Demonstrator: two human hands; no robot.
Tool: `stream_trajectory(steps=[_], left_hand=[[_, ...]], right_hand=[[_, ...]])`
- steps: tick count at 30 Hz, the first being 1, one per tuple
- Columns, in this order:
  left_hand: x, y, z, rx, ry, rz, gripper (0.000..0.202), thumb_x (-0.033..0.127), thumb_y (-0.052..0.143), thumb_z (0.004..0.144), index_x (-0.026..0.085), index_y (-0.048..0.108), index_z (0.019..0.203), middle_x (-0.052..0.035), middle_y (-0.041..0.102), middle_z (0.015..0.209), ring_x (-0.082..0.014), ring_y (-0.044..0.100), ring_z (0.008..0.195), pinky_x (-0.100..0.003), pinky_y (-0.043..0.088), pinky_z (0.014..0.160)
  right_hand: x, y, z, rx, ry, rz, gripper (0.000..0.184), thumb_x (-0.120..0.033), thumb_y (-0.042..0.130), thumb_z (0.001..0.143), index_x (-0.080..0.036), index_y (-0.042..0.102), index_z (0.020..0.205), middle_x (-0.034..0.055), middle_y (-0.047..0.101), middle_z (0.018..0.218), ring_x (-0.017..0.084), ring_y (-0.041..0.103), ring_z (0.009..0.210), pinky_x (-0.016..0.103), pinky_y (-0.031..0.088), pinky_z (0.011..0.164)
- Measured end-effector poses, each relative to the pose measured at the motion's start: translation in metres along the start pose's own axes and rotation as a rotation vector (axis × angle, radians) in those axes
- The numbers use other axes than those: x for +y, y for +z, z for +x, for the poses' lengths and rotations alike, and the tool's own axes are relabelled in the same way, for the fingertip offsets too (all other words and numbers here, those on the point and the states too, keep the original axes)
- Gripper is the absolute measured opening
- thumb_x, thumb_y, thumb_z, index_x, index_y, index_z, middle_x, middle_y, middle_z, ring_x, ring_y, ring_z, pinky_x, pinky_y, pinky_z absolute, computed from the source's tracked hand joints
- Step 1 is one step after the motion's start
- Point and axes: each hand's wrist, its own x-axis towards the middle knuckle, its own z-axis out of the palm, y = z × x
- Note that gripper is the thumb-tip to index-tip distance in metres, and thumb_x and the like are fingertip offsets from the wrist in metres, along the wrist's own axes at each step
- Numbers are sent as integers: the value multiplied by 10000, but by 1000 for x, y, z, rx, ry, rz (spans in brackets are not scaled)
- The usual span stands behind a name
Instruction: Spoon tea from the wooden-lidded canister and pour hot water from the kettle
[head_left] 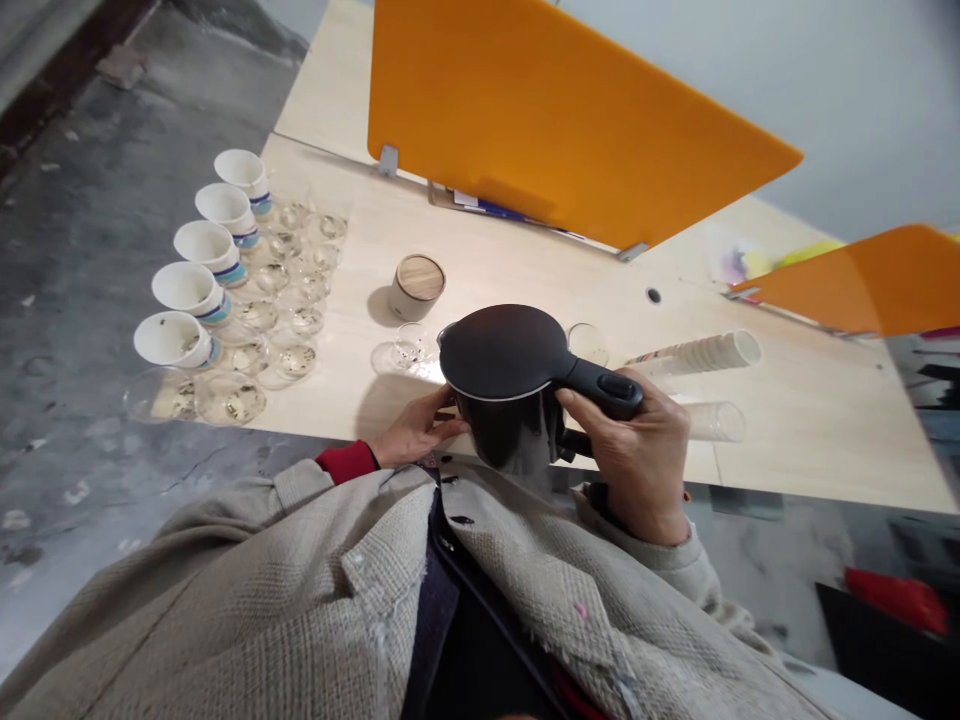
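An electric kettle point(506, 430) with a black lid and glossy dark body is held above the table's near edge. My right hand point(645, 430) is closed around its black handle, thumb on the upper part. My left hand point(416, 430) is at the kettle's left side, thumb and fingers stretched out and apart; the kettle hides some fingertips, and I cannot see whether they touch it. Just beyond are a clear cup point(411, 345) with dark bits in it and a small round canister point(417, 290) with a wooden lid. Another clear cup point(587, 343) is partly behind the kettle.
Left on the table point(337, 400) stand a row of white paper cups point(201, 250) and several clear cups point(255, 315) with dark bits inside. At right lie a stack of paper cups point(705, 352) and a stack of clear cups point(712, 421). An orange divider point(555, 120) stands behind.
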Motion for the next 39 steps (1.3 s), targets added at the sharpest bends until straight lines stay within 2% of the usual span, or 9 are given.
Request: stream_trajectory(steps=[6, 11, 17, 27, 36, 39], left_hand=[[0, 0, 2, 12, -21, -74, 549, 647, 729, 935, 229, 687, 1288, -88, 795, 1104, -277, 758, 1044, -430, 642, 877], [1, 1, 2, 22, -49, -124, 508, 612, 738, 934, 183, 691, 1203, -86, 785, 1101, -248, 750, 1015, -390, 623, 880], [-3, 2, 4, 25, -43, -148, 447, 573, 771, 909, 219, 699, 1173, -75, 787, 1084, -245, 745, 1018, -381, 608, 882], [-13, 4, 6, 22, -42, -204, 519, 598, 779, 904, 196, 683, 1217, -107, 782, 1156, -265, 730, 1088, -409, 587, 951], [-16, 3, 8, 31, 25, -220, 361, 481, 756, 950, 176, 693, 1133, -93, 776, 1119, -245, 729, 1061, -363, 590, 930], [-14, 3, 8, 35, 25, -226, 350, 484, 764, 942, 178, 695, 1097, -88, 773, 1099, -247, 726, 1057, -365, 591, 932]], right_hand=[[-1, 2, 1, -18, 16, -22, 400, -474, 853, 758, -257, 542, 629, -61, 417, 562, 130, 362, 554, 277, 301, 476], [-6, 3, 3, -44, 27, -48, 395, -476, 854, 744, -233, 556, 651, -69, 416, 564, 112, 369, 567, 261, 302, 499], [-6, 4, 5, -61, 16, -51, 455, -497, 848, 745, -237, 493, 629, -72, 399, 556, 105, 358, 566, 254, 286, 498], [-7, 7, 9, -79, 0, -58, 446, -471, 845, 750, -234, 490, 622, -75, 379, 566, 97, 329, 568, 254, 270, 496], [-7, 11, 12, -91, 6, -59, 446, -481, 850, 762, -236, 500, 633, -73, 386, 574, 102, 365, 566, 260, 308, 511], [-9, 12, 13, -98, 8, -49, 438, -463, 851, 761, -234, 500, 633, -71, 401, 581, 103, 379, 573, 259, 326, 520]])
